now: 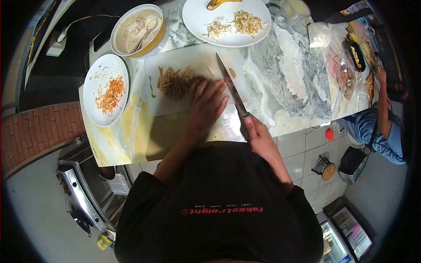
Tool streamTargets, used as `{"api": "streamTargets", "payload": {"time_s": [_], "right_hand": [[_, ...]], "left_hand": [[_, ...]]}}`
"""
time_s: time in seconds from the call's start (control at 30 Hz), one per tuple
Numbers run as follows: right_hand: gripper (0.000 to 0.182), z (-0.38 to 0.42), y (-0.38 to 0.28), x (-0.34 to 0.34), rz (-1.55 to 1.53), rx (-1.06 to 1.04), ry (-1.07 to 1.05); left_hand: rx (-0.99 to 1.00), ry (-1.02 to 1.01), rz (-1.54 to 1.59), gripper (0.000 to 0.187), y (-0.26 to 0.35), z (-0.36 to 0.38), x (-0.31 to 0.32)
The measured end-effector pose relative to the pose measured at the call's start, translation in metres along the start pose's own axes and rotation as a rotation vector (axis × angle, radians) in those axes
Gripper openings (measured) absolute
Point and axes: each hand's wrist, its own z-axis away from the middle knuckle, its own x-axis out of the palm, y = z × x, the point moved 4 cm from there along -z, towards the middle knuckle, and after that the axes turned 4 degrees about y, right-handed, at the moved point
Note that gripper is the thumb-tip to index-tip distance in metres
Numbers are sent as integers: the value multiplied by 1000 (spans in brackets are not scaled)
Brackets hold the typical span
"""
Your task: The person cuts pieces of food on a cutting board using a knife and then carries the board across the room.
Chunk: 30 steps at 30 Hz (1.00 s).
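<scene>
In the head view my right hand (260, 135) grips a long kitchen knife (233, 87) by its dark handle, the blade pointing away from me. My left hand (208, 98) lies with its fingers stretched out over a pile of thin brown strips (172, 84), just left of the blade. The strips rest on a white cutting board (160, 105), and the fingers cover part of them. A small brown piece (232, 73) lies right of the blade, and a green shred (152, 87) lies at the board's left.
A plate of orange shreds (109, 94) stands at left. Behind the board are a bowl of pale batter with a spoon (138, 30) and a plate of bean sprouts (247, 23). A clear glass container (293, 13) stands nearby. Another person (381, 127) is at the far right beside plastic bags (344, 76).
</scene>
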Motion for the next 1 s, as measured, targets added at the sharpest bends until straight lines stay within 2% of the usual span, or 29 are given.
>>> {"api": "streamTargets", "payload": {"time_s": [1.0], "right_hand": [[54, -2, -13, 2, 90, 28, 6]], "left_hand": [[-27, -16, 90, 45, -4, -2, -1]]}}
